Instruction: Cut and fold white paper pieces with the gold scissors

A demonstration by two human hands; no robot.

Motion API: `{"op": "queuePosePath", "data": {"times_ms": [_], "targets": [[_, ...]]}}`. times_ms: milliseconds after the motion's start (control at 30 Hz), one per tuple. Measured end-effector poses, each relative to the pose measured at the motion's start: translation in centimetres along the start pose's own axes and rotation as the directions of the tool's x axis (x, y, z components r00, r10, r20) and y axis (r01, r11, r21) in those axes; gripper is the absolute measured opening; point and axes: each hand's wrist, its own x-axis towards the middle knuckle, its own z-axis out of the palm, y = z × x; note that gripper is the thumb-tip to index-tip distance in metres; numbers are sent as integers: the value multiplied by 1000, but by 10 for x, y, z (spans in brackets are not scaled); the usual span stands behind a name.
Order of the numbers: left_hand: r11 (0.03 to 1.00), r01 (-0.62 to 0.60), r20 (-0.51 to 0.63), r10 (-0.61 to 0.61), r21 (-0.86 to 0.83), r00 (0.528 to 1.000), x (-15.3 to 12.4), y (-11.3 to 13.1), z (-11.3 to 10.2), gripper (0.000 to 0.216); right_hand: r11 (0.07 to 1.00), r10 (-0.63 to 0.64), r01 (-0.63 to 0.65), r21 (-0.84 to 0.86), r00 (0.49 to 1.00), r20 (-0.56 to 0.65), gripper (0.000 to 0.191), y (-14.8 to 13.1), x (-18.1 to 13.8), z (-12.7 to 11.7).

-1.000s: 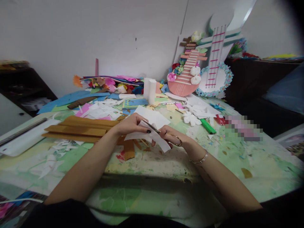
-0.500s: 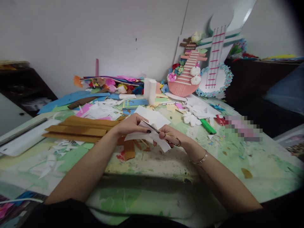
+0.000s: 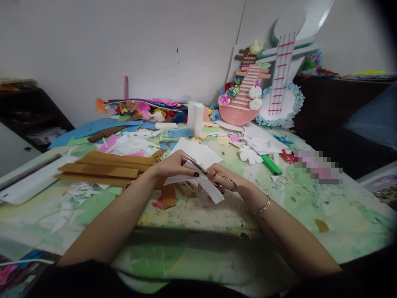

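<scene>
Between thumb and fingers, my left hand (image 3: 173, 165) pinches a piece of white paper (image 3: 208, 187), part of which hangs down towards me as a strip. Gold-handled scissors (image 3: 228, 182) sit in my right hand (image 3: 218, 174), its fingers through and around the loops. The blades point up and left across the paper, close to my left thumb, and they look slightly apart. Behind my hands a flat white sheet (image 3: 201, 152) lies on the table. Brown paper scraps (image 3: 168, 196) are below my left hand. Some of my right fingers are hidden by the paper and handles.
Folded brown paper (image 3: 99, 167) lies to the left, with white scraps (image 3: 136, 142) behind. A green cutter (image 3: 271, 164) and a white paper flower (image 3: 249, 155) are at the right. Paper-decorated instruments (image 3: 242, 103) lean on the wall; a white folded block (image 3: 195, 118) stands at the back.
The white strip hangs slightly lower and further right from the scissors. The blades have shifted a little against the paper, and my left thumb has moved slightly right.
</scene>
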Motion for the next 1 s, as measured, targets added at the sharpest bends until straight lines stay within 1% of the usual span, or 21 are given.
{"op": "queuePosePath", "data": {"times_ms": [233, 367, 500, 600, 700, 800, 867, 933, 1000], "targets": [[1000, 14, -3, -14, -22, 1000, 1, 1, 0, 16, 1000, 12, -12, 12, 1000, 8, 62, 3, 3, 0], [999, 30, -20, -30, -31, 999, 1, 1, 1, 15, 998, 30, -29, 60, 999, -18, 56, 8, 4, 1], [999, 31, -21, -32, -42, 999, 1, 2, 1, 15, 994, 10, -8, 111, 1000, -22, 54, 10, 4, 1], [998, 38, -28, -40, -50, 999, 1, 4, 1, 16, 993, 14, -11, 115, 1000, -22, 56, 10, 4, 0], [998, 31, -33, -33, -54, 999, 0, 6, 1, 18, 993, 48, -44, 114, 998, -35, 59, 11, 4, 0], [998, 34, -28, -35, -50, 999, 0, 4, 2, 23, 991, 79, -73, 114, 996, -50, 62, 10, 4, 1], [998, 46, -25, -47, -49, 999, 1, 2, 1, 25, 992, 77, -71, 101, 995, -56, 62, 7, 4, 2], [997, 61, -38, -63, -39, 997, 0, -1, -1, 26, 995, 64, -58, 79, 995, -77, 61, 2, 3, 2], [998, 67, -78, -68, -17, 995, -1, -4, -4, 26, 997, 50, -41, 62, 988, -148, 61, -3, 2, -1]]}}
